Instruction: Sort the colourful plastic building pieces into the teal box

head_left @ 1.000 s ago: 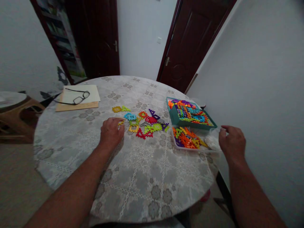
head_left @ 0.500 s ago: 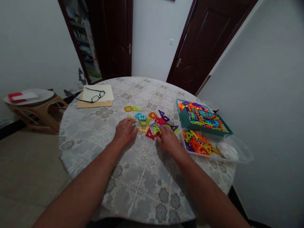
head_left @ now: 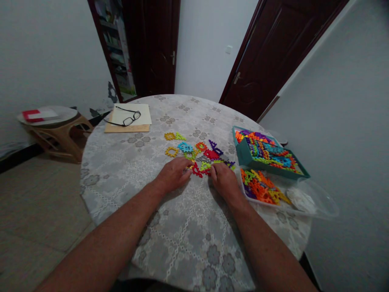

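Observation:
Bright plastic interlocking pieces lie in a loose group on the table, among them a blue piece point(head_left: 185, 147), an orange piece point(head_left: 201, 147), a red triangle point(head_left: 197, 170) and a purple triangle point(head_left: 215, 147). At the near left of the group, my left hand point(head_left: 175, 175) has its fingers closed over a yellow square piece point(head_left: 191, 165), mostly covered by them. My right hand point(head_left: 225, 180) rests at the near right side, fingers curled beside a lime green piece point(head_left: 205, 166); whatever is under its fingertips is hidden.
To the right stand a teal box point(head_left: 243, 153) and a clear plastic tub point(head_left: 258, 198), both holding many coloured pieces. Eyeglasses point(head_left: 128, 121) lie on papers point(head_left: 145, 115) at the far left of the round table point(head_left: 170, 243). A stool point(head_left: 57, 129) stands beyond.
My left hand has moved right, off the left yellow piece and onto the yellow square. My right hand's fingers have curled in more. The view has shifted slightly.

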Demonstrator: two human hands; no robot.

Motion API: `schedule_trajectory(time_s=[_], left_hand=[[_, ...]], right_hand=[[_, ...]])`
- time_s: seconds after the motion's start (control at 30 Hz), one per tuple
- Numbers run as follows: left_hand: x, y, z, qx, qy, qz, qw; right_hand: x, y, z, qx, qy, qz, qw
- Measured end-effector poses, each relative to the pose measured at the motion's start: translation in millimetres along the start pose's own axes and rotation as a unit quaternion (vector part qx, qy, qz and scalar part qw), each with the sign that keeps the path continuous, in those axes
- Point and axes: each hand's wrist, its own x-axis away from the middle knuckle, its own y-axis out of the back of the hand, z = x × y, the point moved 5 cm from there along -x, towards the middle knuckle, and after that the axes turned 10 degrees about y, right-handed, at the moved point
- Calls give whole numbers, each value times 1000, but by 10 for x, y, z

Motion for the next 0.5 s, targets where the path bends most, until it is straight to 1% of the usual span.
schedule_trajectory(time_s=[0.07, 0.13, 0.23, 0.3, 0.37, 0.5], left_hand=[[16, -20, -40, 30, -8, 23, 999], [21, -23, -58, 53, -11, 36, 998], [22, -27, -66, 39, -3, 50, 998], [31, -53, -79, -2, -1, 66, 998], [46, -90, -96, -42, -2, 80, 996], [67, -123, -115, -66, 7, 77, 995]], right_hand=[[4, -17, 38, -27, 30, -14, 999], [14, -61, 126, -73, 74, -17, 994], [29, -136, 258, -137, 122, -25, 983], [26, -170, 288, -164, 122, -40, 978], [18, -190, 277, -181, 108, -51, 976], [27, -204, 242, -186, 100, -51, 976]])
